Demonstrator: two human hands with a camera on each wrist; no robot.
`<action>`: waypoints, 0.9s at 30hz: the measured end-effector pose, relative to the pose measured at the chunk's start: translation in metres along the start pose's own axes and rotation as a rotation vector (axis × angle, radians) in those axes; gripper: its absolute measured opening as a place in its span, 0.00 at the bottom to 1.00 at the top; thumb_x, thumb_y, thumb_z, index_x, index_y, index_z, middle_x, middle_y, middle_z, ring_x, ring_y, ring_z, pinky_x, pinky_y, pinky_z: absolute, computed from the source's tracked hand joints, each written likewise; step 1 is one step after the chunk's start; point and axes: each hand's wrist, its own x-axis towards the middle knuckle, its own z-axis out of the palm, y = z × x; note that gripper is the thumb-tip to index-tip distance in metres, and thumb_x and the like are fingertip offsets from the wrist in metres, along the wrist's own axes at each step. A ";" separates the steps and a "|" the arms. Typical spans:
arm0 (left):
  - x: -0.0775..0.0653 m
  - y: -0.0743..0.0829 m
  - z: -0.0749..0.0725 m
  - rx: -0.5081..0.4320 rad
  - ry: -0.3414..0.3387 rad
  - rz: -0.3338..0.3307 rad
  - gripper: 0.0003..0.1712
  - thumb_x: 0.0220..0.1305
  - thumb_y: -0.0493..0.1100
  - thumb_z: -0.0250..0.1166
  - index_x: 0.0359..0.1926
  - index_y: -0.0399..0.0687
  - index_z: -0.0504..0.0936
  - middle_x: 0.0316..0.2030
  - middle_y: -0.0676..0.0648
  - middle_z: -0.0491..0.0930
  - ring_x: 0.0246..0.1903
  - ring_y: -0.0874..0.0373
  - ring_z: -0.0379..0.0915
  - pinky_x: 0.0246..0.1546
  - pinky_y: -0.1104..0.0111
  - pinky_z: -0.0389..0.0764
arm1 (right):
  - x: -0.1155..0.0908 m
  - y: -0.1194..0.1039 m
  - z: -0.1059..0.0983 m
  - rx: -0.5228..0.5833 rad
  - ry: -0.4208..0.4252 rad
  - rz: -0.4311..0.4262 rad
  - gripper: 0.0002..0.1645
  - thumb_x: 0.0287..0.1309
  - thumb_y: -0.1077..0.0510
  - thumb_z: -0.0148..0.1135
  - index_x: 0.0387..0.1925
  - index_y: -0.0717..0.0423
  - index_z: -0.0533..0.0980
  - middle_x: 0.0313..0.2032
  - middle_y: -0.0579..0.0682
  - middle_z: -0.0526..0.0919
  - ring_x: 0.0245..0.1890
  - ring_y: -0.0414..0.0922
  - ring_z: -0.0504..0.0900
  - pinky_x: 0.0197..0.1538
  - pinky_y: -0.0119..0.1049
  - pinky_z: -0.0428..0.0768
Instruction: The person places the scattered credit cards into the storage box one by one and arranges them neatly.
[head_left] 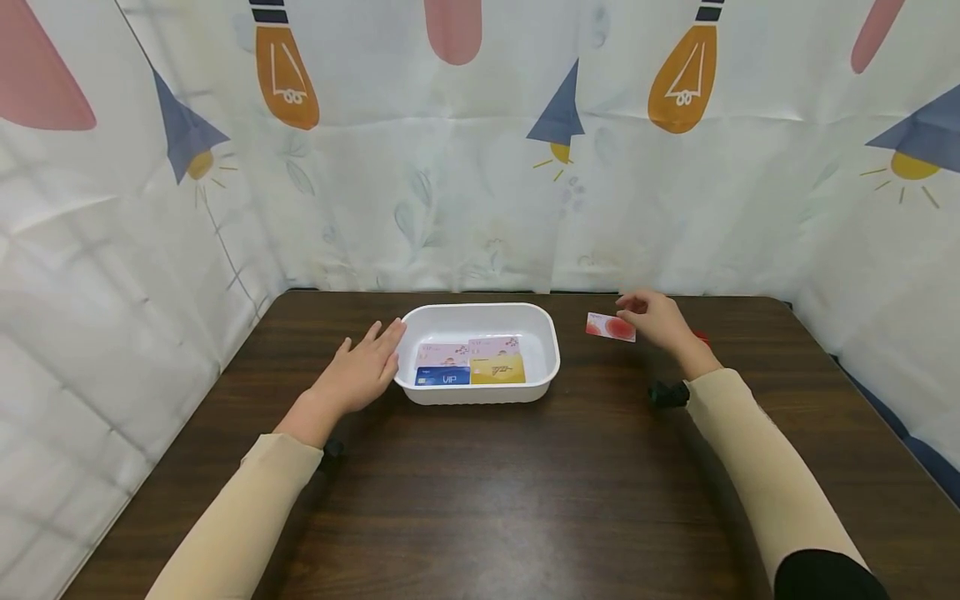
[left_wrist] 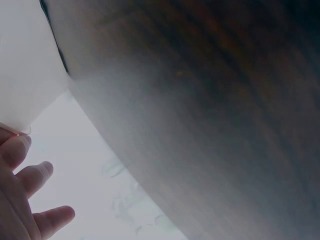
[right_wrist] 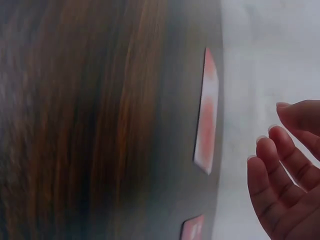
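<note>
A white plastic tray (head_left: pixel 551 350) stands on the table, holding two pink cards (head_left: pixel 493 346), a blue VIP card (head_left: pixel 442 376) and a gold card (head_left: pixel 498 369) laid flat. My left hand (head_left: pixel 363 367) rests its fingers against the tray's left rim, fingers spread and straight. To the tray's right lies a pink and red card (head_left: pixel 611 327) on the table. Over that card's right end is my right hand (head_left: pixel 654 318), fingers loosely bent with nothing between them, as the right wrist view shows. Another red card (right_wrist: pixel 192 228) lies nearby, mostly hidden behind the right hand in the head view.
The dark wooden table (head_left: pixel 465 492) runs back to a white curtain (head_left: pixel 480 192) printed with lamps and bulbs. More of the curtain hangs along the left and right sides. A dark band (head_left: pixel 669 393) sits at the right wrist.
</note>
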 end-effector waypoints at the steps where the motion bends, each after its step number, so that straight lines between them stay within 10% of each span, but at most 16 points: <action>1: 0.000 0.000 0.000 0.000 0.002 0.000 0.35 0.81 0.47 0.43 0.81 0.40 0.50 0.79 0.40 0.52 0.77 0.37 0.44 0.69 0.30 0.48 | 0.001 0.003 -0.001 -0.001 -0.007 0.012 0.21 0.74 0.56 0.58 0.59 0.67 0.77 0.51 0.65 0.80 0.54 0.61 0.77 0.56 0.58 0.75; 13: -0.001 0.000 -0.002 -0.003 -0.008 -0.012 0.35 0.81 0.47 0.43 0.82 0.41 0.48 0.80 0.40 0.50 0.78 0.38 0.42 0.69 0.30 0.47 | 0.012 0.020 -0.010 -0.037 -0.177 0.123 0.25 0.72 0.55 0.58 0.62 0.69 0.73 0.48 0.65 0.77 0.45 0.60 0.79 0.45 0.50 0.78; 27: 0.001 -0.002 0.001 0.008 -0.008 -0.008 0.34 0.82 0.48 0.41 0.82 0.44 0.48 0.80 0.43 0.49 0.78 0.39 0.43 0.69 0.30 0.48 | 0.021 0.026 -0.016 -0.043 -0.344 0.196 0.34 0.64 0.58 0.67 0.60 0.77 0.66 0.49 0.68 0.74 0.48 0.62 0.76 0.56 0.55 0.77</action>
